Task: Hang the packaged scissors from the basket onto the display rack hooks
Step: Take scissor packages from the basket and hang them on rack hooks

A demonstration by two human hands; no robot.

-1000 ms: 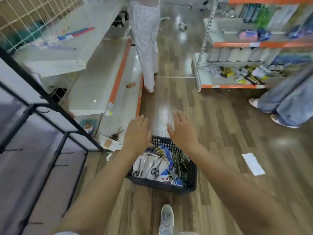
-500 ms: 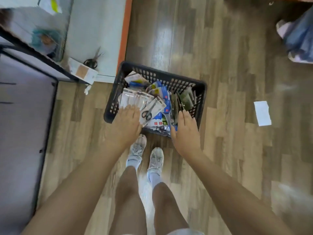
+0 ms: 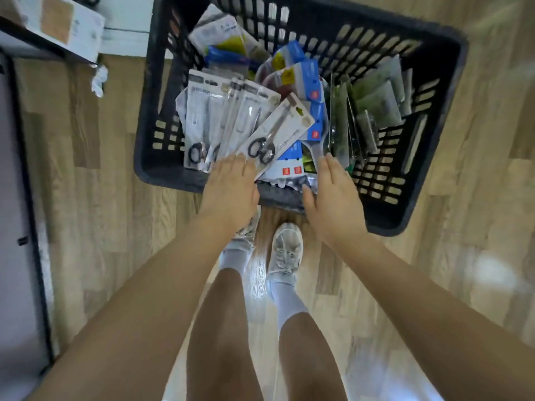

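Note:
A black plastic basket stands on the wooden floor right in front of my feet, filled with packaged goods. Several clear packs of black-handled scissors lie fanned out on its left side. My left hand reaches over the near rim with straight fingers, its tips touching the lower edge of the scissor packs. My right hand hovers over the near rim with straight fingers beside grey-green packets. Neither hand holds anything. Only the black frame of the display rack shows at the far left.
Blue and yellow packets fill the basket's middle. A white cardboard box sits on a low shelf at top left, with a crumpled scrap of paper below it. My two legs and grey shoes stand just behind the basket.
The view has dropped closer to the basket, which now fills the upper frame. Both hands have reached forward over the near rim, the left now touching the scissor packs.

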